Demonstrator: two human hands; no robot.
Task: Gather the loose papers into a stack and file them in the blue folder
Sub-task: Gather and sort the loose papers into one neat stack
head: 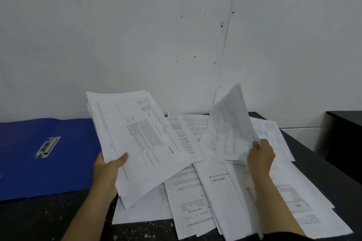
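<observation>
Papers (211, 188) are spread over the dark table (49, 219), right of the open blue folder (39, 160). A stack (141, 139) is gripped by the left hand (109, 170), nearest the folder; a sheet (229, 123) is pinched upright by the right hand (260, 154). Room is limited by the wall (137, 35) behind.

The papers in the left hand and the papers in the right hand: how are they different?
The left hand holds a thick bundle, tilted with its printed table facing up. The right hand pinches a thin sheaf, standing nearly upright and blurred. Both are white printed pages, lifted above the loose papers.
</observation>
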